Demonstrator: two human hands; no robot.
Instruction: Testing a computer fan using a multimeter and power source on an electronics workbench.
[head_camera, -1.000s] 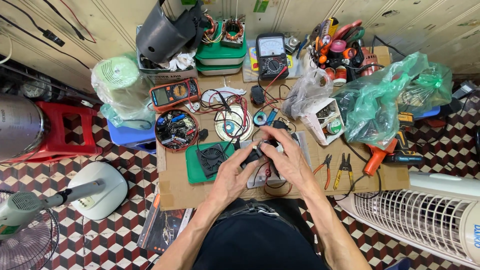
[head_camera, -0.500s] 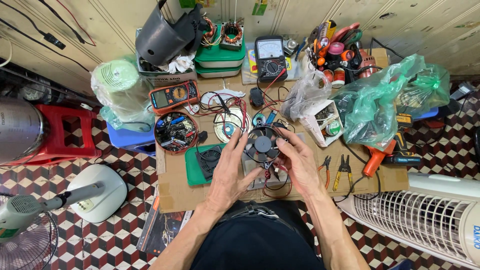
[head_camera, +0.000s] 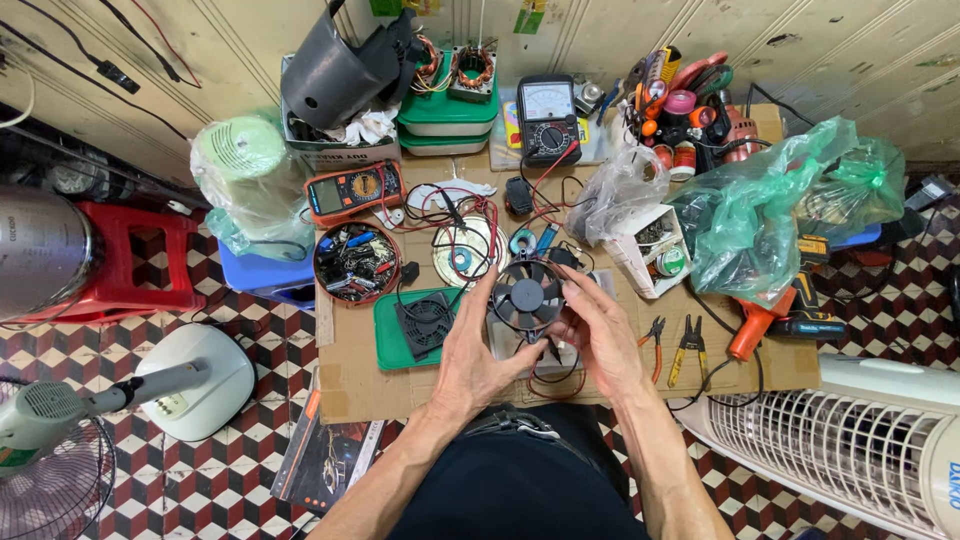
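Now lifted higher than before, both hands hold up the small black fan (head_camera: 527, 294): left hand (head_camera: 476, 350) and right hand (head_camera: 602, 340) curl around its sides.

Bright even daylight, soft faint shadows, sharp focus throughout (edges bowed by wide lens)

1. Orange multimeter (head_camera: 352, 190) lies on the cardboard sheet (head_camera: 350, 390), beside a round tin of small parts (head_camera: 355, 263).
2. Analog meter (head_camera: 547, 118) stands near the wall.
3. Green plastic bag (head_camera: 760, 225) right; pliers (head_camera: 690, 345) below it.
4. Red stool (head_camera: 130, 262) left.
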